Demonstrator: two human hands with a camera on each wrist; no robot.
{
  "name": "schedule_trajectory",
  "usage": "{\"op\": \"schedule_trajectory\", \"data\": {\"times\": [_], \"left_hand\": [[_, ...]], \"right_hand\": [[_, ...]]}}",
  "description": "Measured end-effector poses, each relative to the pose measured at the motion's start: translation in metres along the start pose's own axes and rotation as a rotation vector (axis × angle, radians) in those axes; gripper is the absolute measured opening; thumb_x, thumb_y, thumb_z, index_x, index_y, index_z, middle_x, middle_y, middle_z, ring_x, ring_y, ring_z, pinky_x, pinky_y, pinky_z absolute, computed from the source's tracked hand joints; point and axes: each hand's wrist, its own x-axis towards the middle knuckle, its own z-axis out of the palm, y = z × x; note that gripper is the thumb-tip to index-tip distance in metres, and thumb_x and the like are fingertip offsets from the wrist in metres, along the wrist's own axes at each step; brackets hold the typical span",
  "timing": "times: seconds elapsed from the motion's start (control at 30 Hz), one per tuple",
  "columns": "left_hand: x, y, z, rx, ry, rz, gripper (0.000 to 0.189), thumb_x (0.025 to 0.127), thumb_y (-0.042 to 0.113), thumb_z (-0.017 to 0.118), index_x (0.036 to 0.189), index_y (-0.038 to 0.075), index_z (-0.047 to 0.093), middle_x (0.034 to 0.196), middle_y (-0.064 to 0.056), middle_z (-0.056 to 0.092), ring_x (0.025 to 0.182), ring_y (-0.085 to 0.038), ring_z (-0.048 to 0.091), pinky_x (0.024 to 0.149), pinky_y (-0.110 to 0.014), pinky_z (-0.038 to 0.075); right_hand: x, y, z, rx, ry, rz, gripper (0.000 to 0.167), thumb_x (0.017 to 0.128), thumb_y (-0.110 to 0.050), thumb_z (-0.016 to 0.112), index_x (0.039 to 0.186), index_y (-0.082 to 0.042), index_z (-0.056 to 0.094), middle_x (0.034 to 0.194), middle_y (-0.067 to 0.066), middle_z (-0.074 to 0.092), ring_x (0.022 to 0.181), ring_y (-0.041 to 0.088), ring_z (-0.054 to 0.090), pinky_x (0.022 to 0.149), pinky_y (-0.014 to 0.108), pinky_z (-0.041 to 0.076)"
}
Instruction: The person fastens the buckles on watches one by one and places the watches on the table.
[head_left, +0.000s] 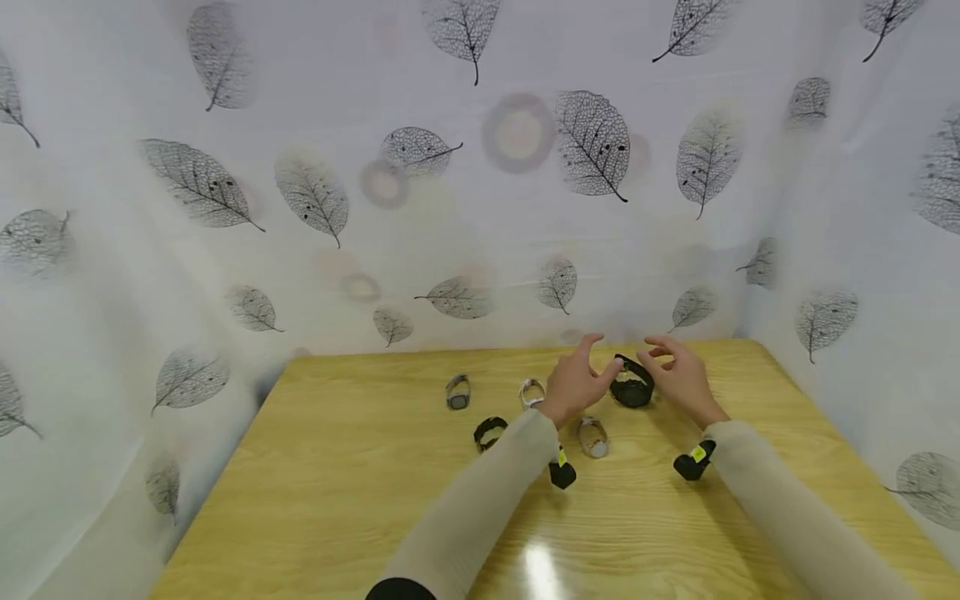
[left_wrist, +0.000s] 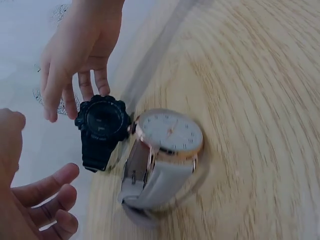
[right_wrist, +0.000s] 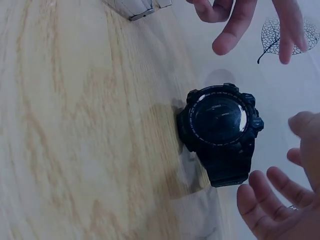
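A chunky black sports watch (head_left: 633,392) rests on the wooden table between both hands, its strap in a loop. In the head view my left hand (head_left: 579,382) hovers to its left with thumb and fingers apart. My right hand (head_left: 679,380) is on the other side, fingers loosely bent and holding nothing. Both wrist views show gaps between the black watch (right_wrist: 220,122) and the nearest fingertips of the left wrist's hand (left_wrist: 47,205). A watch with a white dial, rose-gold case and pale strap (left_wrist: 170,132) lies nearer the body.
Left of the black watch are a white-strapped watch (head_left: 532,390), partly behind the left hand, a dark watch (head_left: 489,432) partly behind the sleeve, and a small grey watch (head_left: 458,393). Leaf-printed white curtain (head_left: 480,208) surrounds the wooden table (head_left: 337,483) at back and sides.
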Motion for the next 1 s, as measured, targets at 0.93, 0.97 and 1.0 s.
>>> {"op": "schedule_trajectory", "data": {"times": [0.93,0.97,1.0], "left_hand": [[0.01,0.006,0.033,0.093,-0.004,-0.224,0.036,0.105,0.04,0.06,0.131,0.015,0.067,0.062,0.001,0.058,0.044,-0.015,0.047,0.045,-0.032,0.037],[0.01,0.006,0.034,0.088,-0.006,-0.222,0.036,0.105,0.039,0.06,0.131,0.015,0.067,0.062,0.001,0.058,0.044,-0.015,0.047,0.045,-0.032,0.037],[0.01,0.007,0.034,0.08,-0.003,-0.223,0.036,0.105,0.038,0.06,0.131,0.015,0.067,0.063,0.001,0.058,0.045,-0.016,0.048,0.045,-0.033,0.037]], "right_hand": [[-0.005,0.004,0.007,0.099,-0.174,0.28,0.035,0.106,-0.017,0.058,0.13,0.008,0.062,0.113,0.032,0.068,0.058,0.022,0.071,0.054,0.035,0.06],[-0.005,0.004,0.006,0.101,-0.175,0.285,0.035,0.106,-0.016,0.057,0.129,0.009,0.063,0.113,0.032,0.068,0.058,0.022,0.071,0.054,0.036,0.06],[-0.005,0.004,0.005,0.099,-0.175,0.287,0.034,0.106,-0.016,0.057,0.129,0.009,0.063,0.113,0.032,0.068,0.059,0.022,0.071,0.054,0.035,0.06]]}}
